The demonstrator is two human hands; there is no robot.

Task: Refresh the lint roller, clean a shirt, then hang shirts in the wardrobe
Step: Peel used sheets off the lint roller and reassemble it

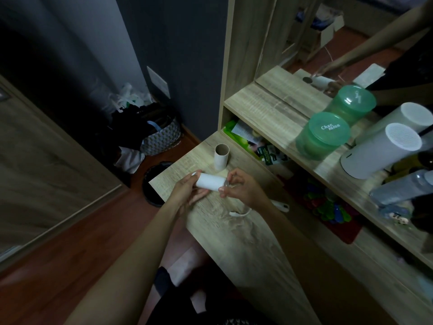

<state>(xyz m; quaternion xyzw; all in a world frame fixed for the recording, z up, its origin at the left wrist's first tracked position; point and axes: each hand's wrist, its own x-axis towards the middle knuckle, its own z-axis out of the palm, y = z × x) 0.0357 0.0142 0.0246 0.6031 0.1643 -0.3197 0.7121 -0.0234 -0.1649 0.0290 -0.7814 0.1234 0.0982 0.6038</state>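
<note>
Lint roller refill [210, 182] hangs sideways over the short end of the desk [234, 231]; the left hand [187, 192] curls its fingers round 1 end, and the right hand [244, 188] pinches the other between thumb and fingertips.

white handle [281, 205]: partly behind right forearm [283, 221] | bin [152, 184]: half under table [234, 242] (contents too dark)

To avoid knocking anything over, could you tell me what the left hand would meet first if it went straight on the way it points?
Probably the upright cardboard tube on the desk, just beyond the left hand and the roll it holds; its height over the desk is unclear.
</note>
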